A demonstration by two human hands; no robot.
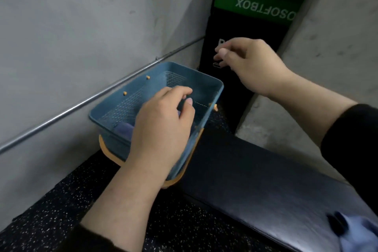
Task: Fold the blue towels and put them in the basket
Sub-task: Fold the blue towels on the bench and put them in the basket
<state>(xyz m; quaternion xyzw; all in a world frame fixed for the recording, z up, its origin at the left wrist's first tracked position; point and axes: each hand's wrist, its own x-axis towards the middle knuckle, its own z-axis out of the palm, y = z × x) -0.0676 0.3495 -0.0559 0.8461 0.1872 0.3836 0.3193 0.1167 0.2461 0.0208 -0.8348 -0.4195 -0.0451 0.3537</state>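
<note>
Two hands are in view, the left hand (161, 127) and the right hand (251, 63). There is one blue basket (114, 106) with one orange handle (110, 152). One folded towel (123, 129) shows inside it, and one more towel (360, 235) lies on one dark bench (255, 180). Two green-and-black boxes (259, 4) stand stacked, and one metal pipe (81, 102) runs along the wall

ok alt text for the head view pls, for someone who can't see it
A person's left hand reaches over a blue mesh basket on a speckled dark floor by a grey wall, with something bluish partly visible inside. The right hand hovers beyond it, fingers loosely curled, before stacked green and black foam boxes; a dark padded bench lies at right.
</note>
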